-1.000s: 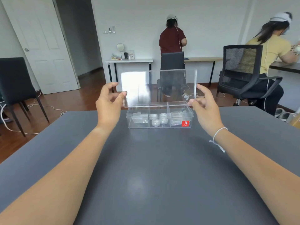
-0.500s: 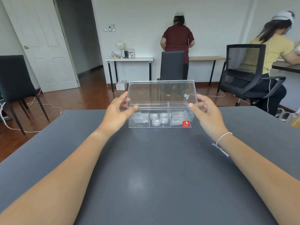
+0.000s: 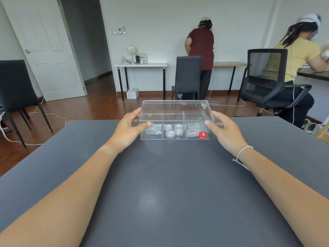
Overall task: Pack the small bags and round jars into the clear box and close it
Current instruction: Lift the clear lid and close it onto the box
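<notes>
From the head camera, the clear box [image 3: 174, 129] sits near the far edge of the smooth grey table [image 3: 169, 193], with broad bare surface in front. Its flat see-through lid [image 3: 176, 111] lies on top. The left hand [image 3: 128, 131] and right hand [image 3: 226, 131] pinch the lid's ends. Round jars [image 3: 173, 131] fill the middle compartment, small bags [image 3: 153, 131] the outer ones.

Clear box, lid down, contents inside

Clear box [image 3: 175, 135] sits upright at far middle of counter, three compartments, red sticker [image 3: 202, 135] on front right. Lid [image 3: 176, 111] lies flat on top. Round jars [image 3: 173, 131], four, in middle compartment. Small bags: one left [image 3: 151, 131], one right [image 3: 192, 132].
</notes>
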Demonstrator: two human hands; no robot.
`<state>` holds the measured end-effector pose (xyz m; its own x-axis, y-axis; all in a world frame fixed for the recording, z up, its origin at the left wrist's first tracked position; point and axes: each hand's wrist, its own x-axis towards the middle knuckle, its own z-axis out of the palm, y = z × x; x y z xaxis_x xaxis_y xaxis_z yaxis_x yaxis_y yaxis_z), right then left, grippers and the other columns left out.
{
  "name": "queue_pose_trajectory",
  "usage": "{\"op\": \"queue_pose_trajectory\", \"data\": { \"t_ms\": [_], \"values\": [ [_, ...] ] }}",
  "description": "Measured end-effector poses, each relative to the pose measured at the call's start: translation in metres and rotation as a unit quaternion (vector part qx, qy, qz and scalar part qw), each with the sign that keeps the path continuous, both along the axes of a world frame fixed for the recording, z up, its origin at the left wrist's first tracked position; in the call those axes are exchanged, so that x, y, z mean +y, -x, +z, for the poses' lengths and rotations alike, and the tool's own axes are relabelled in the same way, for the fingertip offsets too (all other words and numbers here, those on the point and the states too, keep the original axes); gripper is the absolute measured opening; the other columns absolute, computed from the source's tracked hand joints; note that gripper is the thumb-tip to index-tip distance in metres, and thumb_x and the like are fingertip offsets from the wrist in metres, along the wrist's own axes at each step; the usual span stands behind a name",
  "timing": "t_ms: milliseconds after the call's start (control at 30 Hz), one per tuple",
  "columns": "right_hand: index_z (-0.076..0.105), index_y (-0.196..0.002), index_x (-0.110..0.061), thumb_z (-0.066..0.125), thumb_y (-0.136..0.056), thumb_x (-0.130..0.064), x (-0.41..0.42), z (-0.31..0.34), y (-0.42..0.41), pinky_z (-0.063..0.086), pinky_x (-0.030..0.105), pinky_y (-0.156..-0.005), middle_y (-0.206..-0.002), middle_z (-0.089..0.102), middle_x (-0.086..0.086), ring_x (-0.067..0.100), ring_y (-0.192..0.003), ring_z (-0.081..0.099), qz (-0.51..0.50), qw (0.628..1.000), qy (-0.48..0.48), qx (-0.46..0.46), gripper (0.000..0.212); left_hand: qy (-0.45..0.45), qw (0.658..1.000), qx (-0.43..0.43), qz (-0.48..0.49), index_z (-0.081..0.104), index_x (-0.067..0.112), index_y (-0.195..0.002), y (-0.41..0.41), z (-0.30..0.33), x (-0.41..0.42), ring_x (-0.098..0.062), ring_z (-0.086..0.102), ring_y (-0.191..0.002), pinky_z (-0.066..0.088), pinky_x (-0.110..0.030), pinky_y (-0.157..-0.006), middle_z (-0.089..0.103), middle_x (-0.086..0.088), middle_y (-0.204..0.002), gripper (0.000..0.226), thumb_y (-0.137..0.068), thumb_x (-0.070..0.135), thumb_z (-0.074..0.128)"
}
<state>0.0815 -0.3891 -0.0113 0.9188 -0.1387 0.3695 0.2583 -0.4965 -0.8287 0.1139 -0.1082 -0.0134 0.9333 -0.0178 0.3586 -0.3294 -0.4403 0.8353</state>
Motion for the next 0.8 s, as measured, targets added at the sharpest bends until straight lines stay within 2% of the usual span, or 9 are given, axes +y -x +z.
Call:
{"op": "queue_pose_trajectory", "data": {
  "t_ms": [167,267,367,467,800],
  "values": [
    [0.041,-0.135,-0.022,0.053,-0.09,-0.03,0.002,-0.0012,-0.001,0.042,0.015,-0.082,-0.133,0.051,-0.005,0.01,-0.108,0.05,0.009,1.0,0.001,0.022,0.046,0.024,0.999,0.025,-0.006,0.04,0.024,-0.136,-0.0012,-0.003,0.0001,-0.007,0.042,-0.118,0.031,-0.023,-0.096,0.043,0.007,-0.138,0.061,-0.08,0.035,0.064],
    [0.042,-0.135,-0.022,0.051,-0.091,-0.029,0.0021,-0.002,-0.0029,0.042,0.025,-0.091,-0.137,0.052,-0.001,0.018,-0.118,0.052,0.022,0.999,-0.003,0.035,0.046,0.025,0.999,0.031,-0.005,0.04,0.022,-0.136,-0.0011,-0.0035,-0.0002,-0.006,0.044,-0.115,0.033,-0.021,-0.091,0.043,0.006,-0.138,0.061,-0.081,0.036,0.063],
    [0.041,-0.136,-0.022,0.05,-0.091,-0.029,0.0024,-0.0018,-0.0032,0.043,0.027,-0.091,-0.137,0.052,0.0,0.018,-0.118,0.053,0.022,0.999,-0.002,0.038,0.046,0.032,0.999,0.038,-0.011,0.04,0.023,-0.136,-0.0008,-0.0035,0.0002,-0.011,0.047,-0.119,0.041,-0.029,-0.098,0.042,0.005,-0.14,0.061,-0.081,0.036,0.063],
    [0.041,-0.136,-0.023,0.05,-0.091,-0.029,0.0026,-0.0017,-0.0032,0.043,0.026,-0.089,-0.136,0.053,0.0,0.016,-0.114,0.055,0.022,0.999,-0.001,0.038,0.046,0.037,0.998,0.045,-0.013,0.041,0.022,-0.135,-0.0004,-0.0031,0.0007,-0.014,0.049,-0.119,0.041,-0.04,-0.104,0.043,0.004,-0.139,0.061,-0.08,0.036,0.064],
    [0.041,-0.136,-0.022,0.047,-0.092,-0.034,0.0021,-0.0013,-0.0054,0.044,0.024,-0.084,-0.138,0.05,0.002,0.02,-0.12,0.051,0.007,0.998,0.006,0.054,0.046,0.031,0.998,0.061,-0.001,0.042,0.022,-0.135,0.0008,-0.0026,0.0011,-0.017,0.051,-0.118,0.039,-0.041,-0.106,0.043,0.006,-0.138,0.064,-0.078,0.042,0.063]
  ]
}}
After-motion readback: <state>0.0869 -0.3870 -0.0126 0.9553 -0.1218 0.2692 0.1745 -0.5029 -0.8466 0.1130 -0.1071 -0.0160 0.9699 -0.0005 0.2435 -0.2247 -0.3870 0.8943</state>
